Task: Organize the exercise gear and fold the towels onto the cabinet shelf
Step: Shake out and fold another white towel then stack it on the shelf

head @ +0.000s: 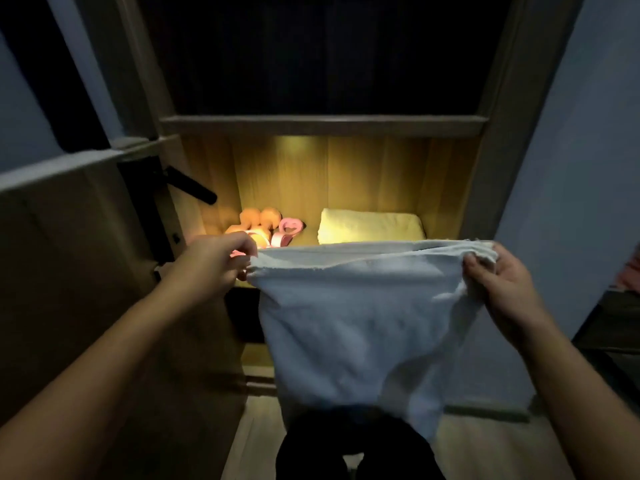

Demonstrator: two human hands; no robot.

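With left hand [221, 261] and right hand [498, 275] each pinching a top corner of the white towel [356, 317], mid-fold; next, probably joining corners, then shelving beside the yellow towel [370, 225].

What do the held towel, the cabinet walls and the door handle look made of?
Held towel: soft terry-like cloth, matte; it drapes and shows nubby pile. Cabinet walls: wood or wood-look laminate, smooth; straight grain lines under the light. Door handle: probably metal, matte black; too dark to be sure.
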